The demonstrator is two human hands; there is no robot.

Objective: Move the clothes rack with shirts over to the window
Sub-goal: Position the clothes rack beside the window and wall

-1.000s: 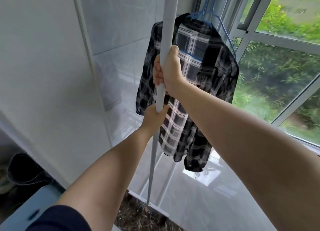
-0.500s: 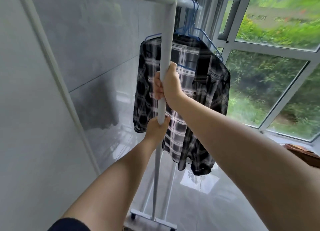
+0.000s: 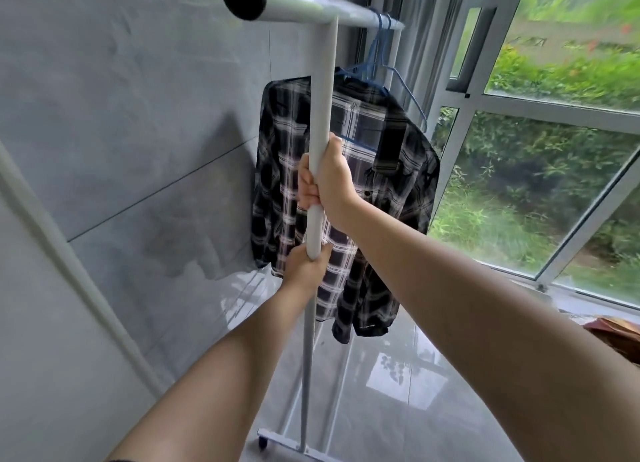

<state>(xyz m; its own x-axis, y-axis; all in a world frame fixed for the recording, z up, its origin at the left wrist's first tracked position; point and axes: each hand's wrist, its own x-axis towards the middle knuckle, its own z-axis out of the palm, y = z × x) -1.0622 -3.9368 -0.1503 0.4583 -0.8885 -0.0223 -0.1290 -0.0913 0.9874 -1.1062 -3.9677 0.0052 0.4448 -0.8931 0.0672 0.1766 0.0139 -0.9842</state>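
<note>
Both hands are closed around the near upright of the white metal clothes rack, one above the other: the right hand grips the thicker upper tube with fingers wrapped fully round it, and the left hand clasps the post just below, where the thick tube ends and a thinner pole runs down. The rack stands on a glossy grey tiled floor that mirrors the window light, its foot bar with a small dark caster resting on the tiles. Its top rail ends in a black cap at the near end and runs away toward the glass. A black-and-white plaid shirt hangs from that rail on a blue wire hanger, just behind the held post. To the left rises a wall of large grey tiles, polished enough to carry a dim reflection of the shirt. To the right, close beside the rack's far end, is the window with pale grey frames, green shrubs and grass showing through.
</note>
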